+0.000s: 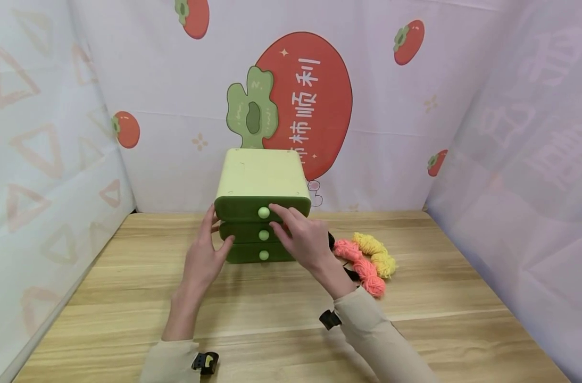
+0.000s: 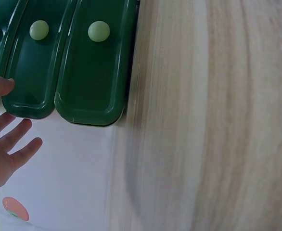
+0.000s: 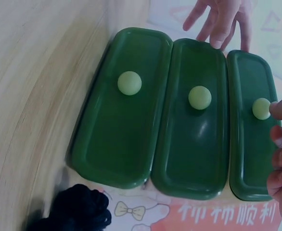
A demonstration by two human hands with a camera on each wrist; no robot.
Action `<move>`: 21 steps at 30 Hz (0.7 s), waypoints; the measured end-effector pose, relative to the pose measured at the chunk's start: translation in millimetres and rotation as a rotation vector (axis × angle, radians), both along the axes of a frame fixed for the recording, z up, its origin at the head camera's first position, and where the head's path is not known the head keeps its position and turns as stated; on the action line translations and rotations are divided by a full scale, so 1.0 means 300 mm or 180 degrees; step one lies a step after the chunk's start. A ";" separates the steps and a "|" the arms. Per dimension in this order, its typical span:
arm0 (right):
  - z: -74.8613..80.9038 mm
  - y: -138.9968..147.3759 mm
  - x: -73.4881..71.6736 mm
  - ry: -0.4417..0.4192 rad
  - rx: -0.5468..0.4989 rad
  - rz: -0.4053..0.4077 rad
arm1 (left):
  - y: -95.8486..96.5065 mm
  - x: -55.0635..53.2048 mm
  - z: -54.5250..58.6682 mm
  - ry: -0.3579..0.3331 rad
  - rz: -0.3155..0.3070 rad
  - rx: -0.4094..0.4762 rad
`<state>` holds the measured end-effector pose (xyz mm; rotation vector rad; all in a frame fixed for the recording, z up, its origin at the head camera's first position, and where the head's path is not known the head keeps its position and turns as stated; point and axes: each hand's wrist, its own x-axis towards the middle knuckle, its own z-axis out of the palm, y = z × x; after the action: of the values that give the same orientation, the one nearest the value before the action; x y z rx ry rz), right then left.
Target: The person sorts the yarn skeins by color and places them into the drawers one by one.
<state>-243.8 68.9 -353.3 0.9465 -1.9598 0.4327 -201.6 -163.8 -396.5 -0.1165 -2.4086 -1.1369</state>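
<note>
Dead centre toward the far side of the table, on smooth, streaky wood grain: the cabinet. Sports a pale yellow-green top with rounded corners, over three stacked drawers, glossy, dark green, long and round-ended. On each front, one of the pale green knobs, smooth as a ball. Over to the left hand: at the cabinet's left side, thumb out in front, fingers spread wide; hard to tell whether actually touching. Now the right hand: up at the front, one fingertip right against the top knob, remaining fingers curled in. Pinching or just touching? Cannot tell. Off to the right, soft, stringy twists: coral-pink yarn, yellow yarn alongside on the far right, black yarn nearer the cabinet. Behind everything, a lightly creased white cloth, with a huge red fruit print.
</note>
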 end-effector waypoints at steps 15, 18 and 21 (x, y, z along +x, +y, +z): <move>-0.005 -0.035 -0.024 -0.0244 0.0126 -0.0030 | 0.001 0.007 0.021 -0.0182 -0.0077 -0.0131; -0.005 -0.037 -0.030 -0.0283 0.0141 -0.0059 | 0.003 0.012 0.025 -0.0188 -0.0049 -0.0136; -0.003 -0.039 -0.035 -0.0337 0.0125 -0.0047 | 0.007 0.013 0.030 -0.0162 -0.0033 -0.0160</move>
<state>-254.3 57.4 -354.2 0.9503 -2.0764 0.4455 -197.6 -161.8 -387.6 -0.1179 -2.4849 -1.0966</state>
